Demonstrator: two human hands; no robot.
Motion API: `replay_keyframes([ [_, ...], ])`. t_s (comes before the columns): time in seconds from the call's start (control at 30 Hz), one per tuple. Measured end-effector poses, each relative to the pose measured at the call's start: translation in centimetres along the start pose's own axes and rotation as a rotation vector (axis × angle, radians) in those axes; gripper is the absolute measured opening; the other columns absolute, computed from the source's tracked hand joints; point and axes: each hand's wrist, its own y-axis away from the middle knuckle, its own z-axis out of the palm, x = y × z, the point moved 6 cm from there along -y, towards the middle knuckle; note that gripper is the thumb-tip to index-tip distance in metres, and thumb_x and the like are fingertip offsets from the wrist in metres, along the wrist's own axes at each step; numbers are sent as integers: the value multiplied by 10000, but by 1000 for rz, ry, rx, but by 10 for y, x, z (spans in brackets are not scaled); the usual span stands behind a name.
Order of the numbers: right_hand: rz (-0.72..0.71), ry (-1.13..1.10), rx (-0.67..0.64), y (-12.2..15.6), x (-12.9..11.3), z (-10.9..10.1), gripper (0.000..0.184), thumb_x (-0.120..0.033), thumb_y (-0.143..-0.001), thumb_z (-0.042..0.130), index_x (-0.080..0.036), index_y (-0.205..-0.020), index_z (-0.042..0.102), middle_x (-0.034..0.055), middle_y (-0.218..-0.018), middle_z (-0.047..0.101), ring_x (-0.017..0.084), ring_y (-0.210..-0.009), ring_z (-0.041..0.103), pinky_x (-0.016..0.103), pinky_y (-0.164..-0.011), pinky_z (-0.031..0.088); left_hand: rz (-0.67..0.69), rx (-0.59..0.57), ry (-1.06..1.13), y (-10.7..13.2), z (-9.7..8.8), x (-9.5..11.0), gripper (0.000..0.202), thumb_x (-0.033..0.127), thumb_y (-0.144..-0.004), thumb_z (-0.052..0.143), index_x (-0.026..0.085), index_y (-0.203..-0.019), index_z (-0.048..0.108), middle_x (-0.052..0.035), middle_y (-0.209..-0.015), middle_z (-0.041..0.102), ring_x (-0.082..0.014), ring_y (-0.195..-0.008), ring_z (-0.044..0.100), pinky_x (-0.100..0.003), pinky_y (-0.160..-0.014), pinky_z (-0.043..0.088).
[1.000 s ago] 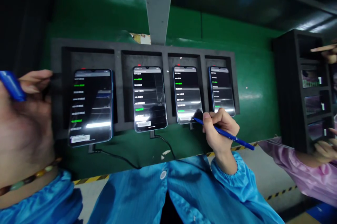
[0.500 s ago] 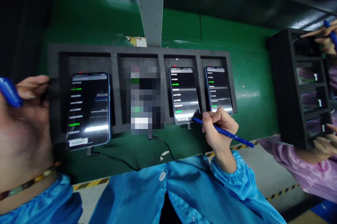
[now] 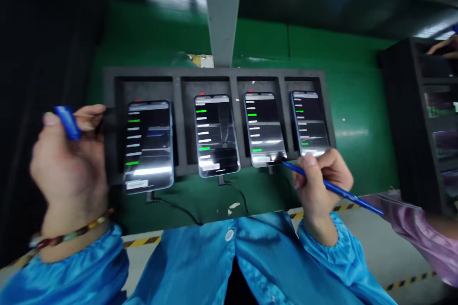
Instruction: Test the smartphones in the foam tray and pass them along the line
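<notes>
Your hands are well apart, one at each end of the matte black, foam-like rectangular tray (image 3: pixel 178 123) on the glossy green counter (image 3: pixel 352 99). Your right hand (image 3: pixel 324 185) is clamped on a slim blue plastic pen (image 3: pixel 352 197), thumb against fingers near the tip, probably for fine control; the long barrel slants back over your hand. Its tip sits at the lower right corner of the third flat black-screened glass phone with a blue edge (image 3: pixel 265 128), just ahead and left of your right hand; whether it touches the glass, you cannot tell from here.

Your left hand (image 3: pixel 75 166) is raised beside the tray, fingers curled around a short blue plastic piece (image 3: pixel 67 123), perhaps a cap or another pen; held there, it leaves every screen unblocked.

The first such phone (image 3: pixel 148 147) lies just right of your left hand, the second (image 3: pixel 217 133) between your hands, and the fourth (image 3: pixel 310 121) straight beyond your right hand, which hides its lower end. One compartment each seems meant to hold them apart and facing you. The lower ends of the first two jut past the near rim, likely to give the thin black cables (image 3: pixel 179 207) plugged in there room.
</notes>
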Motion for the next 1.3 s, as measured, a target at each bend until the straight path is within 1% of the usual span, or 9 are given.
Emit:
replay_keyframes([
  [0.07,-24,43,-62,6,-12,10,316,-286,-1012,810,-251,-793,585,-71,-582,615,120,-441,574,260,-443,458,17,7,94,8,4,2,379,465,-981,740,199,-739,621,-49,-841,579,-263,-1185,704,-466,-1318,439],
  [0.13,-59,111,-221,14,-22,27,220,-256,-944,877,-246,-863,673,-29,-703,701,149,-563,665,285,-519,529,7,-11,118,15,7,4,374,430,-1007,736,177,-742,663,-63,-865,603,-265,-1174,708,-487,-1322,429],
  [0.23,-43,182,-336,22,-23,45,247,-202,-933,865,-246,-841,641,-30,-712,685,137,-565,643,280,-530,522,-15,-22,105,21,8,6,396,433,-1023,717,179,-724,671,-80,-888,630,-274,-1169,710,-517,-1331,420],
  [0.37,-68,236,-299,19,-23,54,422,-181,-988,785,-252,-716,471,-70,-592,588,95,-457,531,252,-477,446,-13,-44,93,22,9,7,422,447,-1032,703,193,-699,659,-78,-871,632,-279,-1183,710,-501,-1337,422],
  [0.53,-107,293,-322,15,-26,63,471,-161,-1007,722,-243,-681,392,-91,-539,542,70,-423,479,222,-464,408,-25,-68,118,24,12,6,422,401,-1076,643,189,-714,681,-82,-891,650,-260,-1192,709,-461,-1326,432],
  [0.67,-110,314,-343,14,-24,64,478,-165,-1007,710,-247,-681,371,-96,-529,525,71,-422,465,222,-466,406,-38,-65,139,26,12,6,415,383,-1083,642,172,-728,685,-80,-887,631,-262,-1187,709,-474,-1310,440],
  [0.93,-104,348,-367,16,-21,60,484,-202,-1028,696,-251,-669,374,-93,-522,496,69,-431,434,229,-465,396,-36,-60,100,25,11,5,418,447,-1058,678,194,-724,664,-63,-842,607,-271,-1202,698,-465,-1310,439],
  [1.13,-82,299,-335,15,-15,57,461,-193,-1023,706,-255,-692,392,-89,-542,533,80,-432,481,238,-477,428,-40,-54,102,24,10,4,409,435,-1054,683,183,-732,667,-66,-848,606,-273,-1205,700,-473,-1322,431],
  [1.3,-107,348,-338,14,-19,60,458,-170,-1023,687,-244,-687,384,-90,-546,531,72,-447,486,224,-492,423,-41,-53,124,24,9,2,406,399,-1074,656,175,-736,681,-69,-866,618,-258,-1184,710,-459,-1326,423],
])
